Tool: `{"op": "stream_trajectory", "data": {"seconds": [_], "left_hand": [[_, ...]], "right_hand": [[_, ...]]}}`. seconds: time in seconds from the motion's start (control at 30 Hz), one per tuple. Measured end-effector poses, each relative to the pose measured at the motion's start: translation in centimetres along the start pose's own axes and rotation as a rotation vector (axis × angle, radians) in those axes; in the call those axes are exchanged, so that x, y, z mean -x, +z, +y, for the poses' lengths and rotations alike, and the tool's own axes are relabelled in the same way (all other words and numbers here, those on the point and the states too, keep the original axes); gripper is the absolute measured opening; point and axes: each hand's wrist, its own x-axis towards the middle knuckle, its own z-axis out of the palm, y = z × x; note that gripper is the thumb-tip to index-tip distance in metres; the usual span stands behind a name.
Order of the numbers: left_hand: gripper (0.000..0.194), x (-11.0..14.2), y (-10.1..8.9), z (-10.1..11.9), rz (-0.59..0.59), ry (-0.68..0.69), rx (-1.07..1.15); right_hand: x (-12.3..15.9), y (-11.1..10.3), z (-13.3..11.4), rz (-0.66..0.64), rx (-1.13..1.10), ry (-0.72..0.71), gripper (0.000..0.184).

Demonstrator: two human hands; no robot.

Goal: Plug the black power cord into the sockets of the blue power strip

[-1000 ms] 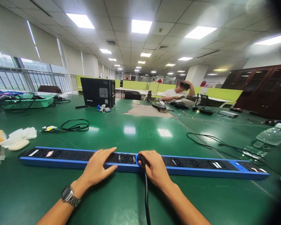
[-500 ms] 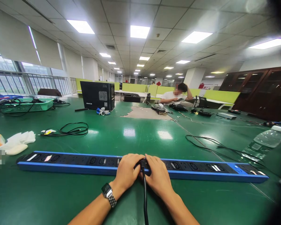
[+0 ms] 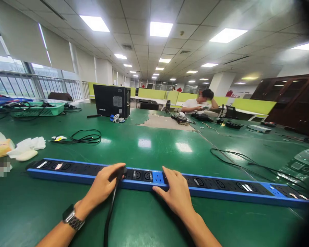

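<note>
A long blue-and-black power strip (image 3: 74,174) lies across the green table in front of me. My left hand (image 3: 103,181), with a watch on its wrist, pinches a black plug (image 3: 123,171) at the strip's sockets, left of the middle. The fingers partly cover the plug, so how far it sits in a socket cannot be told. Its thick black cord (image 3: 108,219) runs down towards me. My right hand (image 3: 176,188) spans the strip beside the blue socket (image 3: 158,177), thumb at the near edge and fingers over the top.
Coiled black cable (image 3: 86,137) and white tissues (image 3: 31,145) lie to the left. Farther back are a black computer case (image 3: 112,101) and a green basket (image 3: 41,110). A plastic bottle (image 3: 298,164) and loose cable (image 3: 234,154) are at right. Across the table sits a person (image 3: 195,104).
My hands have separated: the left moved left along the strip with the plug and cord, uncovering the middle sockets. The right stays on the strip, its thumb now apart. The view has shifted slightly.
</note>
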Motion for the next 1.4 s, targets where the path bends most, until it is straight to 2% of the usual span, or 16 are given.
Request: {"op": "stream_trajectory", "data": {"seconds": [0.1,0.2,0.33,0.43,0.5,0.6,0.67,0.77,0.87,1.0,1.1,1.3,1.4], "left_hand": [[0.032,-0.6,0.8,0.6,-0.036,0.042,-0.068],[0.031,-1.1,0.7,0.8,-0.084,0.044,-0.072],[0.031,-1.1,0.4,0.6,-0.122,0.031,-0.054],[0.031,-0.9,0.6,0.3,-0.126,0.054,-0.066],[0.039,-0.7,0.6,0.1,-0.132,0.081,-0.083],[0.063,-0.6,0.5,-0.1,-0.161,0.077,-0.095],[0.073,-0.5,0.4,-0.2,-0.185,0.054,-0.088],[0.081,-0.3,0.3,-0.3,-0.198,0.025,-0.111],[0.086,-0.3,0.3,0.0,-0.204,-0.003,-0.139],[0.082,-0.5,0.3,0.5,-0.212,-0.027,-0.141],[0.076,-0.6,0.4,0.8,-0.193,-0.035,-0.145],[0.068,-0.5,0.5,0.9,-0.165,-0.008,-0.160],[0.066,-0.4,0.6,0.9,-0.147,-0.003,-0.167]], "right_hand": [[-0.1,0.2,-1.1,0.009,-0.048,-0.001,0.061],[-0.7,0.8,-3.5,-0.005,-0.136,-0.059,0.060],[-2.2,1.9,-6.9,-0.089,-0.266,-0.145,0.060],[-3.1,2.5,-8.5,-0.151,-0.347,-0.193,0.062],[-3.5,3.1,-9.2,-0.155,-0.377,-0.205,0.060],[-3.7,3.9,-10.0,-0.151,-0.375,-0.212,0.060],[-3.8,4.2,-10.2,-0.110,-0.387,-0.229,0.050],[-4.0,3.5,-9.6,0.064,-0.448,-0.261,0.033],[-3.9,1.6,-6.8,0.176,-0.449,-0.257,0.029],[-3.0,-0.2,-1.3,0.121,-0.430,-0.081,0.030],[-2.4,-0.3,1.0,0.024,-0.431,-0.010,0.033],[-2.7,0.0,0.7,-0.018,-0.351,-0.084,0.030],[-2.9,-0.1,0.5,-0.031,-0.310,-0.075,0.030]]}}
